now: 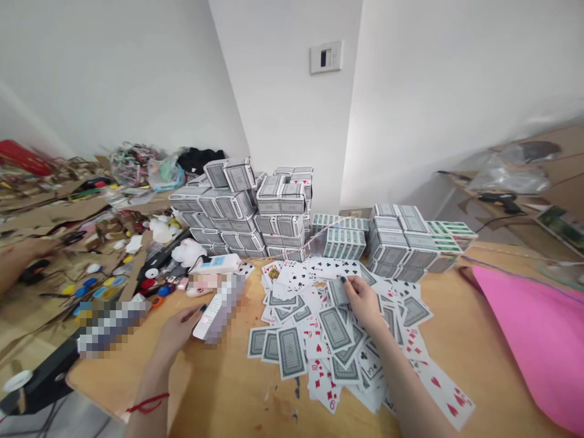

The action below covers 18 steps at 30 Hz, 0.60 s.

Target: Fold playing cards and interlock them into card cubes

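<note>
A loose heap of playing cards (337, 340) lies spread on the wooden table (460, 359), some face up, some showing patterned backs. My right hand (362, 301) rests over the heap and pinches one face-down card (338, 292) near its top. My left hand (180, 331) is at the left of the heap, its fingers closed on the lower end of a blurred white flat object (219, 310). A red string circles my left wrist.
Stacks of boxed card decks (255, 210) stand at the back, with more boxes (401, 240) to the right. A pink sheet (542, 340) covers the right side. Cardboard, coloured caps and clutter (104, 267) fill the left. Another person's hand (22, 255) shows at far left.
</note>
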Tool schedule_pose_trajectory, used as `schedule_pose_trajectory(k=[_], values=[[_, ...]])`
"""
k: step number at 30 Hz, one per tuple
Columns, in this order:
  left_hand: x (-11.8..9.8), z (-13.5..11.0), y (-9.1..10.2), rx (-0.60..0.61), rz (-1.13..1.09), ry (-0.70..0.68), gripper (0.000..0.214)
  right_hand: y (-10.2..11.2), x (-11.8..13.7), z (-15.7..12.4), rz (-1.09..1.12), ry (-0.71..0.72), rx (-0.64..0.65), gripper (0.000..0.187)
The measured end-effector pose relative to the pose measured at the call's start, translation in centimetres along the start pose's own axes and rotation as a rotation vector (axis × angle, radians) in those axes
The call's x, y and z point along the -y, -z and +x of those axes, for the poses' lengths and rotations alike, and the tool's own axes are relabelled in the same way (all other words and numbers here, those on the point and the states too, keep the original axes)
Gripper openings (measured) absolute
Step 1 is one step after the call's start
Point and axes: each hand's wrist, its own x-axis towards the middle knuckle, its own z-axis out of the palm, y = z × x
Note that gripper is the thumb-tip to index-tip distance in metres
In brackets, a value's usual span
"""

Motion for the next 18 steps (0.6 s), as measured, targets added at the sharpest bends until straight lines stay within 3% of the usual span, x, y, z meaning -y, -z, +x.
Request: schedule_pose_trajectory(k=[3,5,10,15,18], values=[[-1.1,-0.3,-0.9,-0.126,-0.044,-0.053,0.041,-0.1,-0.2,0.1,0.012,-0.01,-0.021,0.043],[-2.2,-0.9,-1.9,-0.261,-0.024,-0.18,0.038,-0.2,-0.3,0.1,0.028,-0.017,-0.026,0.042],[-5.8,-4.8,-5.8,-0.377,-0.048,-0.41,0.027,-0.2,-0.1,0.1,0.089,-0.049,-0.02,0.039],[-10.5,-9.7,-10.5,-0.023,-0.134,-0.731,0.022,-0.1,0.9,-0.2,0.212,-0.05,-0.021,0.036],[-12.9,-10.1,-11.4,0.007,-0.104,-0.795,0.026,0.0,1.5,-0.4,0.278,0.003,0.03,0.035]])
